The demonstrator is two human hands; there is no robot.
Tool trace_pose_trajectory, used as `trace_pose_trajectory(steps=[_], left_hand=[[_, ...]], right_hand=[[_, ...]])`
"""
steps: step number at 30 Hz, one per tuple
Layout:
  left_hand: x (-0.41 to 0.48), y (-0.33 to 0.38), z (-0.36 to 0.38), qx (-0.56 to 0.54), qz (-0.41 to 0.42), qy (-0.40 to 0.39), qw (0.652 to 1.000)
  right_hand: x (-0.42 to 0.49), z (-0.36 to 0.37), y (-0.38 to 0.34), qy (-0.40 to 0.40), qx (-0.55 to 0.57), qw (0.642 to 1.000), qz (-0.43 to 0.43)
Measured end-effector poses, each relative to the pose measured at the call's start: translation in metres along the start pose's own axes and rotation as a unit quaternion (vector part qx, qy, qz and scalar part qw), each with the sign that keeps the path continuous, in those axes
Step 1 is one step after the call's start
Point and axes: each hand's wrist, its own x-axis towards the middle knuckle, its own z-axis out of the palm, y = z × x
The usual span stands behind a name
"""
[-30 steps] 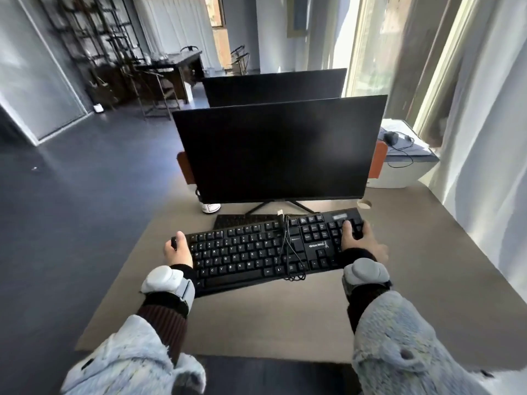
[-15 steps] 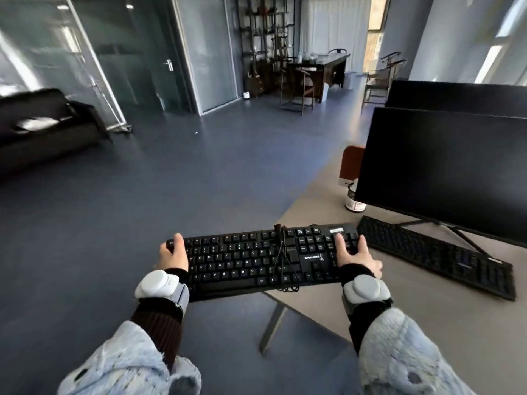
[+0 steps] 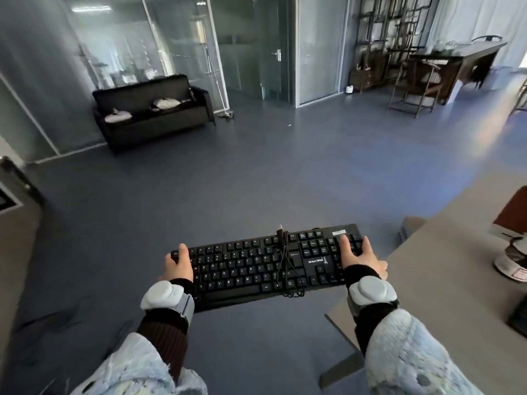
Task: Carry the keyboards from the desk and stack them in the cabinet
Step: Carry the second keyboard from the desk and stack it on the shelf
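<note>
A black keyboard [image 3: 256, 262] with its cable wound around the middle is held level in the air, past the desk's left edge and over the blue floor. My left hand [image 3: 178, 265] grips its left end, thumb on the keys. My right hand [image 3: 360, 258] grips the right end by the number pad. The beige desk [image 3: 445, 283] lies to my right. A corner of a second dark keyboard [image 3: 519, 317] shows at the right border. A grey cabinet-like unit [image 3: 17, 212] stands at the far left edge.
A black sofa [image 3: 151, 109] stands against a glass wall at back left. Beside it is a glass door [image 3: 256, 47]. A dark table with chairs [image 3: 445, 64] and shelving fill the back right. A small cup [image 3: 510, 260] stands on the desk.
I have turned left, away from the monitors, which have left the view. The keyboard came off the desk and now hangs over the floor in both hands.
</note>
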Motion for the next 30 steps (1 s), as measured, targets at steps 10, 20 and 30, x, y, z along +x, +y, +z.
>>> trace_pose_trajectory(steps=[10,20,30], left_hand=[[0.105,0.037,-0.012,-0.002,-0.030,0.086,0.996],[0.234,0.018,-0.062,-0.026,-0.119,0.122,0.985],[0.388,0.056,-0.136,-0.072,-0.111,0.151,0.980]], right_hand=[[0.054,0.091,-0.124,-0.067,-0.003,0.995,-0.070],[0.059,0.247,-0.219,-0.146,-0.083,0.981,-0.102],[0.036,0.381,-0.356,-0.156,-0.085,0.973,-0.147]])
